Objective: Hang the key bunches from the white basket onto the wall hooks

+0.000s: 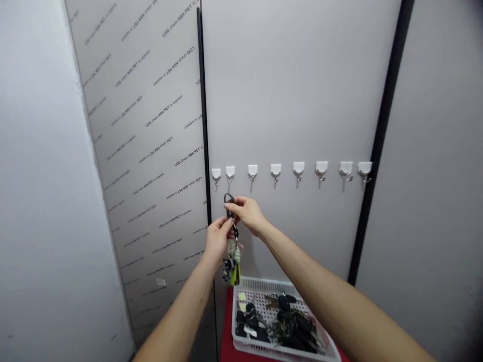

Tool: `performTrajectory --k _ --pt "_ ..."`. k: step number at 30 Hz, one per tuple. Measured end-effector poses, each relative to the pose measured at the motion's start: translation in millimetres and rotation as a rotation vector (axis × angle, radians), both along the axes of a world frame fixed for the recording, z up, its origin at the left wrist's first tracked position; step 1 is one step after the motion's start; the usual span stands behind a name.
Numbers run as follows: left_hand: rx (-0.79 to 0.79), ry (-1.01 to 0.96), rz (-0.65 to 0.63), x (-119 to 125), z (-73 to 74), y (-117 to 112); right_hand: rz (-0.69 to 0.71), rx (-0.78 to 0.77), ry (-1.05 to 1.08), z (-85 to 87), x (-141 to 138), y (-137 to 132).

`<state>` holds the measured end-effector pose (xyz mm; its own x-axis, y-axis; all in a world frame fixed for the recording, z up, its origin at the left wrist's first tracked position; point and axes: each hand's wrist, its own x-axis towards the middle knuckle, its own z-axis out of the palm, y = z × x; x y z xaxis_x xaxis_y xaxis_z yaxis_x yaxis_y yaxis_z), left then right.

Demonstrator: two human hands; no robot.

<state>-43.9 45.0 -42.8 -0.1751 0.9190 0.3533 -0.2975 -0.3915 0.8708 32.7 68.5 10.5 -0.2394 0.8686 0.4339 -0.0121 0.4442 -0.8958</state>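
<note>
The key bunch (233,254) hangs in the air in front of a grey wall panel (294,90), just below a row of white adhesive hooks (275,171). Its black strap loop (228,199) stands up at the top, and a pale tag and a yellow-green fob dangle underneath. The right hand (247,212) has its fingers pinched shut on the strap loop near the top. The left hand (218,239) has its fingers closed on the bunch lower down, about where the strap meets the ring. The loop sits almost directly under the second hook from the left (230,173), near it but not touching.

The work in hand looks like handling the loop at the hooks. It would likely go best with the loop held open and upright by the right fingers while the left hand takes the weight, so the fobs do not swing or twist the strap.

Lower down, a white perforated basket (264,284) holding many more dark keys (290,322) rests on a red counter (225,334). To the left stands a panel covered in printed protective film (151,125).
</note>
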Motion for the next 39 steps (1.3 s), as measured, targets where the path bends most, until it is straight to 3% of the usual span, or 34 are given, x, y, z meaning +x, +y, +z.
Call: performTrajectory --k 4,10,13,16,19,22,24,29,34,37,39 --pt "0.004 -0.005 0.113 -20.6 19.5 9.7 -0.065 0.059 -0.068 13.6 -29.0 20.4" --pt "-0.03 0.103 0.187 -34.6 40.7 23.4 -0.397 0.163 -0.253 25.3 -50.2 40.5" --pt "-0.088 0.202 0.177 -36.6 39.9 27.7 -0.495 0.188 -0.383 24.1 -50.3 41.7" --pt "-0.123 0.262 0.18 -38.5 34.6 27.7 -0.495 0.205 -0.44 15.8 -46.8 40.1" --pt "-0.093 0.338 0.307 -39.1 25.1 23.2 -0.437 0.231 -0.421 0.0 -35.0 35.4" --pt "0.007 0.449 0.486 -34.7 6.6 15.3 -0.377 0.239 -0.429 -22.4 -9.8 26.6" --pt "0.06 0.53 0.486 -27.1 -11.1 8.4 -0.341 0.188 -0.46 -41.1 13.3 19.6" --pt "0.011 0.727 0.257 7.8 -66.7 -9.3 -0.336 0.004 -0.577 -104.2 76.8 1.7" --pt "-0.068 1.14 0.002 41.0 -127.8 -15.2 -0.273 -0.108 -0.945 -172.5 126.4 -17.9" --pt "-0.126 1.378 -0.05 47.9 -157.4 -14.6 -0.249 -0.082 -1.121 -198.6 138.7 -30.4" --pt "-0.155 1.476 -0.074 48.8 -169.6 -14.2 -0.245 -0.015 -1.164 -208.6 138.9 -35.7"
